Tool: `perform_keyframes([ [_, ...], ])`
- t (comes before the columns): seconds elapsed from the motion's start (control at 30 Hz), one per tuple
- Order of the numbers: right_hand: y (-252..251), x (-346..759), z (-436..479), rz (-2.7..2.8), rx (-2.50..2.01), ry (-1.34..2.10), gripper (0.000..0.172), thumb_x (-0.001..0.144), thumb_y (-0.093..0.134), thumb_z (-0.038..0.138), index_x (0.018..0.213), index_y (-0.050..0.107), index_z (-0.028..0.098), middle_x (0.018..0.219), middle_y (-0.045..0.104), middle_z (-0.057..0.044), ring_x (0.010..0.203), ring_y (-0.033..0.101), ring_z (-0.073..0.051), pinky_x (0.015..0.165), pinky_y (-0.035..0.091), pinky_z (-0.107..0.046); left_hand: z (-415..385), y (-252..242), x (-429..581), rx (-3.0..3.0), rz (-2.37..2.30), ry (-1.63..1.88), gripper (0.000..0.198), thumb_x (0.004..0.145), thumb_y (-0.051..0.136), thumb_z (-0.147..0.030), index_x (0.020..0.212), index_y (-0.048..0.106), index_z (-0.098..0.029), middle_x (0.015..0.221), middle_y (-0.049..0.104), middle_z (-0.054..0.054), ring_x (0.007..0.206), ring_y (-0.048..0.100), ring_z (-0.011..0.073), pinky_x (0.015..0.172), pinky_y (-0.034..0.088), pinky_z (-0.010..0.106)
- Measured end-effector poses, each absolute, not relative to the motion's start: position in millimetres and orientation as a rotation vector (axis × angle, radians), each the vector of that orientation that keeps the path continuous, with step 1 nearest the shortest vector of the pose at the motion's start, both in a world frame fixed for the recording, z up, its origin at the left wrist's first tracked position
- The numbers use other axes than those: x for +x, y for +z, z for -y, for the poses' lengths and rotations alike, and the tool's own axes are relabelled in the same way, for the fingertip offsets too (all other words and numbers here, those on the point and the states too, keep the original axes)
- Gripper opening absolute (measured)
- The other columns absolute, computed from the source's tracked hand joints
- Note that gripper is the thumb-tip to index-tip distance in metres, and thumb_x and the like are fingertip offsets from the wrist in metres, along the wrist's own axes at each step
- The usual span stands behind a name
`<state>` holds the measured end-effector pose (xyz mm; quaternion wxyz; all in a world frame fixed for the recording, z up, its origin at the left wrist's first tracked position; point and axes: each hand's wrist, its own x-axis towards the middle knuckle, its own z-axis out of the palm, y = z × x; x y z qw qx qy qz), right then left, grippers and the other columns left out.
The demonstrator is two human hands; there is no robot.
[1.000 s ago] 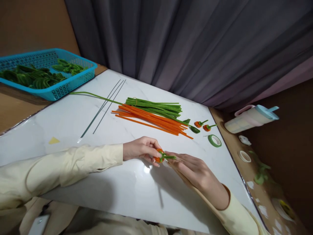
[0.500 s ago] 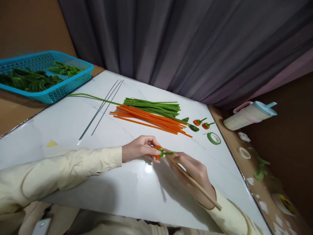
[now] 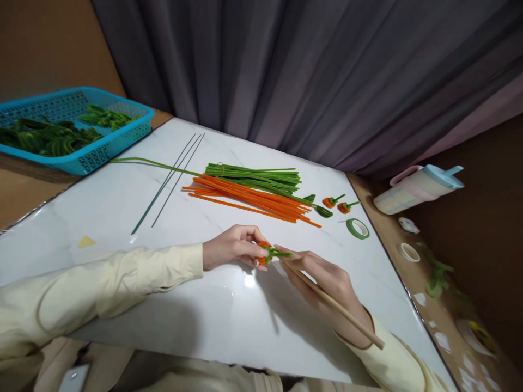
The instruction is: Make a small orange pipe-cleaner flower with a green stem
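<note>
L hand (image 3: 235, 247): our fingers pinch orange ball (image 3: 265, 260) w/ green stalk (image 3: 283, 254), held over desk (image 3: 196, 326).
R hand (image 3: 332, 275): our fingers grip wooden stick (image 3: 343, 309), tip nr stalk.
Room: desk's R edge well apart fr. R hand; orange stems (image 3: 253, 198) lie beyond.

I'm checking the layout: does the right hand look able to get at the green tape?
Probably yes: nothing stands between the right hand and the green tape, though that hand holds a wooden stick it may need to put down first.
</note>
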<state>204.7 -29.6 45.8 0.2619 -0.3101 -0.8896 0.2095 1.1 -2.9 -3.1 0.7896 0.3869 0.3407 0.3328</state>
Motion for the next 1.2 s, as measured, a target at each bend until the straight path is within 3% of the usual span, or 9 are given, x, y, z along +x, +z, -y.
perform_keyframes([
  [0.27, 40, 208, 24, 2.493, -0.727, 0.467, 0.027, 0.084, 0.045, 0.0, 0.103, 0.051, 0.018, 0.112, 0.061, -0.013, 0.09, 0.061, -0.017, 0.072, 0.049, -0.03, 4, -3, 0, 0.819, -0.735, 0.699, 0.03, 0.059, 0.078, -0.024, 0.074, 0.055, -0.011, 0.069, 0.064, 0.002, 0.058, 0.066, 0.0157, 0.062, 0.054, 0.028],
  [0.43, 28, 207, 22, 2.466, -0.664, 0.382, 0.026, 0.084, 0.046, 0.0, 0.102, 0.05, 0.018, 0.11, 0.062, -0.013, 0.098, 0.059, -0.019, 0.071, 0.048, -0.031, 4, 0, 1, 0.777, -0.719, 0.717, 0.028, 0.059, 0.078, -0.022, 0.072, 0.055, -0.011, 0.068, 0.061, -0.001, 0.053, 0.062, 0.0103, 0.068, 0.056, 0.034],
  [0.63, 18, 196, 26, 2.302, -0.658, 0.167, 0.023, 0.079, 0.051, -0.002, 0.093, 0.051, 0.018, 0.1, 0.066, -0.012, 0.086, 0.061, -0.019, 0.067, 0.045, -0.033, 3, 0, 1, 0.777, -0.697, 0.716, 0.026, 0.061, 0.076, -0.021, 0.072, 0.055, -0.011, 0.068, 0.061, -0.001, 0.052, 0.06, 0.0091, 0.072, 0.055, 0.038],
  [0.77, 20, 193, 25, 2.312, -0.732, 0.006, 0.019, 0.079, 0.053, 0.0, 0.083, 0.051, 0.018, 0.091, 0.069, -0.007, 0.083, 0.06, -0.019, 0.075, 0.04, -0.038, 3, 0, 1, 0.764, -0.696, 0.713, 0.026, 0.061, 0.076, -0.02, 0.073, 0.055, -0.011, 0.067, 0.062, 0.0, 0.054, 0.062, 0.0113, 0.071, 0.054, 0.036],
  [0.97, 28, 197, 25, 2.345, -0.781, 0.009, 0.014, 0.08, 0.057, 0.005, 0.083, 0.053, 0.018, 0.094, 0.07, -0.007, 0.094, 0.059, -0.021, 0.077, 0.038, -0.038, 3, -3, 0, 0.769, -0.699, 0.724, 0.022, 0.063, 0.074, -0.019, 0.073, 0.056, -0.012, 0.066, 0.061, -0.001, 0.053, 0.06, 0.0095, 0.074, 0.054, 0.038],
  [1.2, 23, 198, 24, 2.399, -0.759, -0.195, 0.012, 0.081, 0.056, 0.005, 0.08, 0.053, 0.017, 0.083, 0.072, -0.002, 0.095, 0.061, -0.02, 0.083, 0.035, -0.038, 2, -2, 1, 0.759, -0.707, 0.723, 0.021, 0.063, 0.074, -0.017, 0.071, 0.055, -0.011, 0.066, 0.061, -0.001, 0.053, 0.06, 0.0091, 0.074, 0.054, 0.038],
])
